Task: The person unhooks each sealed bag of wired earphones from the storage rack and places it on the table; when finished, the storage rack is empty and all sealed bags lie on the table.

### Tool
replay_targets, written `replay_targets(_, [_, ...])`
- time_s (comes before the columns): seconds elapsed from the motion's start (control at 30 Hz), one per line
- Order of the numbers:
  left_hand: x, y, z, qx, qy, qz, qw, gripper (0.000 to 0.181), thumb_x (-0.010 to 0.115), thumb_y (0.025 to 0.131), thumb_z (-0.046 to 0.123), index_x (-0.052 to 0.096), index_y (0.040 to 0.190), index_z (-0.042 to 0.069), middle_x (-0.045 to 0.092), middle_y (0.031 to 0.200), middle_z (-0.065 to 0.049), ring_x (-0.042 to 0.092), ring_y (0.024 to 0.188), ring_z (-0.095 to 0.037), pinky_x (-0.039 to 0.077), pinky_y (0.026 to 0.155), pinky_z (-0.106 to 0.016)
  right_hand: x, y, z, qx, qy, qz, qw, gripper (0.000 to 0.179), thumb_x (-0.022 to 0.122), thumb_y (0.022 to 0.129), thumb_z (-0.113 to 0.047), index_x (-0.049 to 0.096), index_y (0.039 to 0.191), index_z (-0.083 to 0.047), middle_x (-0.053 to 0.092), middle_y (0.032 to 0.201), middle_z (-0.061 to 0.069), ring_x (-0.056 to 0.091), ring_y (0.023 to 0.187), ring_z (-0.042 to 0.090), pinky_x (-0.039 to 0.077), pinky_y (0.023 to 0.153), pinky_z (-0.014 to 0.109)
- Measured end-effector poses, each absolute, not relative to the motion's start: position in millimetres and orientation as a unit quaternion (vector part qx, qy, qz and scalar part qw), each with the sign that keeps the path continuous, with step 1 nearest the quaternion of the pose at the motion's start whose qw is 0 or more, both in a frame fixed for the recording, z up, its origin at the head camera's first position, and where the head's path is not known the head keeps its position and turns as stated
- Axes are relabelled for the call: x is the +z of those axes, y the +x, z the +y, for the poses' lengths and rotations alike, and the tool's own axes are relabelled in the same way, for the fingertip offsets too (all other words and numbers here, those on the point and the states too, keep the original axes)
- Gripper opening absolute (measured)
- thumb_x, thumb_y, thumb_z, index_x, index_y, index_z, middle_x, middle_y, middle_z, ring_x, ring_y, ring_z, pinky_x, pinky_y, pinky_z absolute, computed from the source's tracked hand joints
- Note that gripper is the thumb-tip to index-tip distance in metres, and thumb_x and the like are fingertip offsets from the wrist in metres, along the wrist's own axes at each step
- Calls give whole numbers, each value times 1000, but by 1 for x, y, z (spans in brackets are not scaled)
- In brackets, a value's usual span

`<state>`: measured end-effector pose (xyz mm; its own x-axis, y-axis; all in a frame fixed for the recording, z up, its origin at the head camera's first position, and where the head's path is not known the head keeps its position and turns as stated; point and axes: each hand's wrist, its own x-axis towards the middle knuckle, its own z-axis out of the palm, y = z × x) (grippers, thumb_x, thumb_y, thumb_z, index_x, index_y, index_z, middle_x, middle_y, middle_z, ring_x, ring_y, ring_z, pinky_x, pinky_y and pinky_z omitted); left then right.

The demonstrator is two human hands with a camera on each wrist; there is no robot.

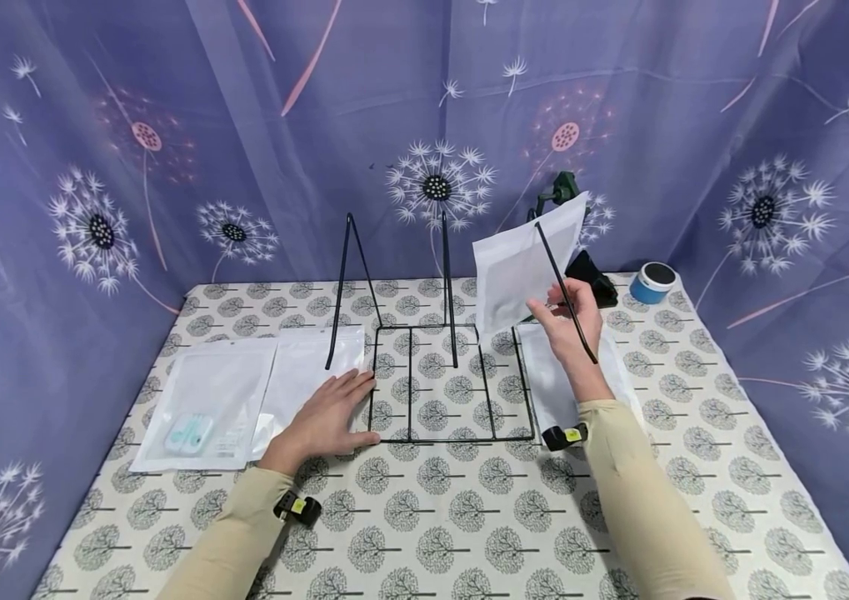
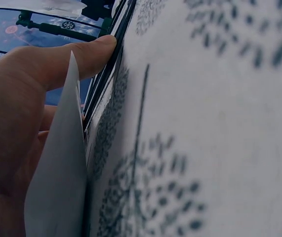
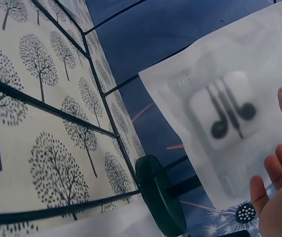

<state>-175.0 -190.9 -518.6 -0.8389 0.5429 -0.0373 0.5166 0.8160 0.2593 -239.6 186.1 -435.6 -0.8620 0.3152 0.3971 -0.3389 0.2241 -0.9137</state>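
Note:
A black wire rack (image 1: 433, 440) with three upright angled rods stands on the table. A white pouch (image 1: 508, 283) hangs tilted at the rack's right-hand rod, and dark earphones in a pale case (image 3: 225, 109) show through it in the right wrist view. Close by that pouch is my right hand (image 1: 574, 329), thumb and fingers apart and loosely bent. My left hand (image 1: 330, 417) rests with extended fingers on a second white pouch (image 1: 315, 354), its thumb and fingertips at the rack's left side. Left of this lies another pouch (image 1: 225, 375), holding a teal-and-white item (image 1: 190, 433).
Partly under my right forearm lies another white pouch (image 1: 551, 362). Behind the rack stands a dark green stand (image 1: 562, 188) with a black piece (image 1: 592, 279) beside it. A blue round device (image 1: 651, 283) sits at the back right corner. Purple curtains (image 1: 319, 125) enclose the table.

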Motion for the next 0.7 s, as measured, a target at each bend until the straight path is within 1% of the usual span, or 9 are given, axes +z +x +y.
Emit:
replay_targets(0.13, [-518,-175,-191,121,279,951,57,96,65,81,64,33,151,7,28,159,-10,24,147,-36,20,120,-55,-433,-242,179,617,2,-739,271,49,80,77,-5,53,114,13,58,103,33,54,96,43,51,80,34])
replay_targets(0.17, [-517,-175,-191,120,280,951,57,96,65,81,64,33,151,7,28,160,-10,24,147,-36,20,120,-55,-434,-243,178,617,3,-737,275,50,80,77,-4,53,115,13,57,104,34,53,96,45,51,80,37])
replay_targets(0.27, [-517,-175,-191,115,280,951,59,96,63,82,65,32,152,7,28,160,-10,24,147,-35,20,120,-55,-439,-249,175,611,1,-734,297,54,82,74,-3,51,117,9,56,104,33,53,96,47,50,77,41])
replay_targets(0.4, [-516,-175,-191,114,280,951,59,96,63,82,65,32,152,7,27,160,-10,24,147,-35,20,120,-55,-453,-261,176,587,-3,-740,328,68,87,71,-8,47,126,-3,57,106,26,54,92,42,46,72,36])
replay_targets(0.5, [-516,-175,-191,114,279,952,59,96,63,81,65,32,151,7,27,160,-10,24,147,-35,19,120,-55,-460,-266,176,565,-11,-749,345,78,90,68,-15,45,131,-11,55,108,18,53,92,32,43,72,29])
replay_targets(0.53, [-516,-175,-191,114,278,952,60,96,63,82,65,32,152,7,27,160,-10,24,147,-35,19,120,-54,-461,-267,176,560,-15,-752,349,81,91,67,-17,44,133,-13,53,110,15,52,93,29,43,73,28])
replay_targets(0.6, [-516,-174,-191,114,278,952,59,96,63,81,65,32,151,7,28,160,-10,24,147,-35,19,120,-54,-462,-267,176,542,-26,-761,355,87,92,65,-24,42,137,-20,49,115,12,49,98,24,43,79,27])
replay_targets(0.7, [-517,-174,-191,116,279,952,57,96,64,81,65,33,151,7,28,159,-10,25,147,-36,20,120,-55,-463,-266,175,513,-49,-779,358,97,93,61,-36,38,141,-31,43,123,10,44,108,20,42,91,31])
